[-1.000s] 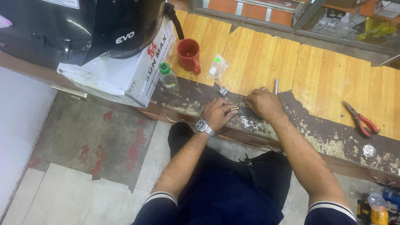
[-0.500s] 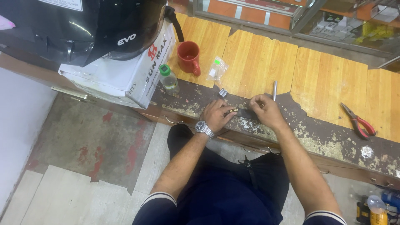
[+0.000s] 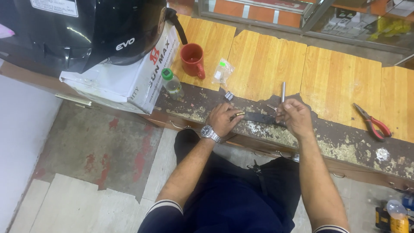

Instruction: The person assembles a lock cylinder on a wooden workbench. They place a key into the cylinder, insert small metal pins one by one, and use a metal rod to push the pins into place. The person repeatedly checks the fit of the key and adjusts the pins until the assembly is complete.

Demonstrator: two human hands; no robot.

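**A:** From where is the single view taken?

**B:** From my head, looking steeply down over my lap and forearms onto the worn workbench (image 3: 345, 146). The bench edge runs across mid-frame, tilted down to the right.

**A:** How near?

**B:** About arm's length: my left hand (image 3: 222, 121) and right hand (image 3: 295, 116) sit at centre, on the bench's near strip. Beyond the bench lies a glass cabinet (image 3: 302, 13); below it, floor. No second view shares the scene.
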